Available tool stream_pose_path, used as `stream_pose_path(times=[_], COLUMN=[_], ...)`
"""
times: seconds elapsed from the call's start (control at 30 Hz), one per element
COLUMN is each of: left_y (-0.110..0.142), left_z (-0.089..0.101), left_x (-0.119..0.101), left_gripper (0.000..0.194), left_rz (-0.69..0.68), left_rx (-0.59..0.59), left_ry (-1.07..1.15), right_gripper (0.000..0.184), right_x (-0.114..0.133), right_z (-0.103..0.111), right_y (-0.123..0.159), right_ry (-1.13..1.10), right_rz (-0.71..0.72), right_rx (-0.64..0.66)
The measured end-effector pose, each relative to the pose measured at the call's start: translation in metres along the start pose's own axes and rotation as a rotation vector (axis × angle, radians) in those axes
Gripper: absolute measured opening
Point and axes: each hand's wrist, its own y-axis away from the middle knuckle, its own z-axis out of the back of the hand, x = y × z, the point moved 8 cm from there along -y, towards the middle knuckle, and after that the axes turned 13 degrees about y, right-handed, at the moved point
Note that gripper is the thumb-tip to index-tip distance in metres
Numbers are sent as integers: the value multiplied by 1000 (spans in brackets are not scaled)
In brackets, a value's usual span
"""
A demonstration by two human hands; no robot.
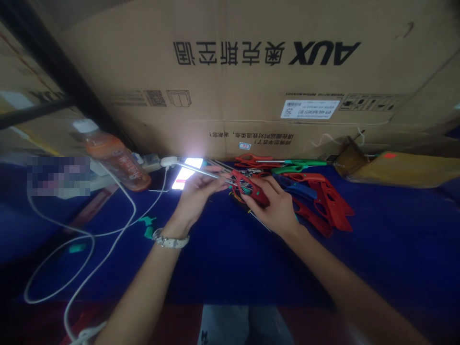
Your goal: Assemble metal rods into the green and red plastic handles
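Note:
My right hand (275, 201) is wrapped round the red handle of a long-nosed lighter (253, 188), with the thumb along its near side. My left hand (201, 189) is closed on the thin metal tube (201, 171) at the lighter's front, which points left. Whether tube and handle are joined is hidden by my fingers. Under my right hand lies a dark tool with yellow marks (237, 197) and a thin metal shaft. To the right are red lighter handle shells (334, 203) and a blue one (296, 187). Behind them lies a green lighter (300, 165).
A lit phone (187, 173) lies behind my left hand. White cable (95, 239) loops across the left side, near a drink bottle (117, 160) and small green pieces (148, 226). A large cardboard box (230, 110) walls off the back; a yellow package (402, 170) sits far right.

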Motion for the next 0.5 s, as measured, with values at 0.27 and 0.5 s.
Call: stream_pose_path(times=[0.27,0.5], left_y=[0,2], left_z=[0,-1], left_x=[5,3], left_gripper=[28,24], left_rz=[54,122], left_rx=[29,9], left_ry=[29,51], right_gripper=[36,35], right_x=[1,-2], right_z=[1,6], right_y=[1,-1], right_ry=[42,50], right_rz=[38,21], right_rx=[-30,-86])
